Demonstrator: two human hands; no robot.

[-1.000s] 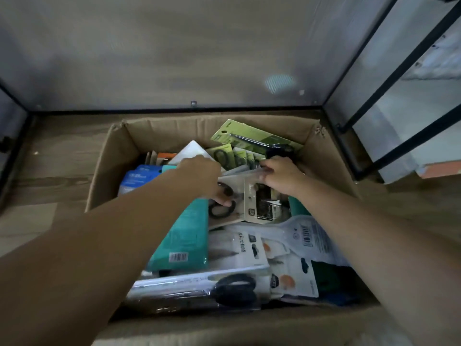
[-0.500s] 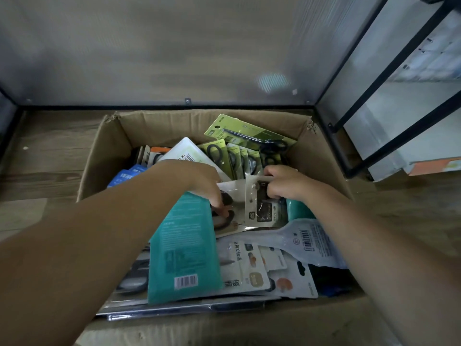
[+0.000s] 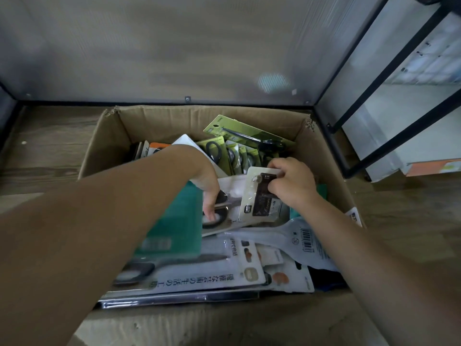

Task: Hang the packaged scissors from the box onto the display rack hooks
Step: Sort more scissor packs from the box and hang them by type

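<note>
Inside the box: both hands work among loose retail packs; nothing is lifted clear of the rim.
Box: open cardboard box (image 3: 104, 143) on a wood-grain floor, its far wall against a grey panel.
Left hand: the left hand (image 3: 208, 188) reaches down into the middle of the box, fingers curled round the black handles of a white-carded scissors pack (image 3: 232, 193) and gripping it.
Right hand: the right hand (image 3: 293, 183) pinches the top edge of a small clear pack (image 3: 259, 196) with a dark insert, held tilted and overlapping the white-carded pack.
Task items: packaged scissors lie throughout the box. Green-carded scissors packs (image 3: 239, 132) stand in a row against the far wall, one lying slantwise across the others.
Near-side contents: a large white pack with black-handled scissors (image 3: 199, 275) lies flat at the near wall, with smaller white cards beside it.
Obstructions: a teal pack (image 3: 179, 226) sits just beside the left hand, partly under the forearm. A pale plastic pack with a barcode (image 3: 294, 239) lies under the right wrist. The left forearm hides most of the box's left half.
Surroundings: a black metal frame (image 3: 389, 61) with translucent panels stands to the right of the box. An orange-edged item (image 3: 434, 167) lies on the floor beyond it; what it is cannot be told.
</note>
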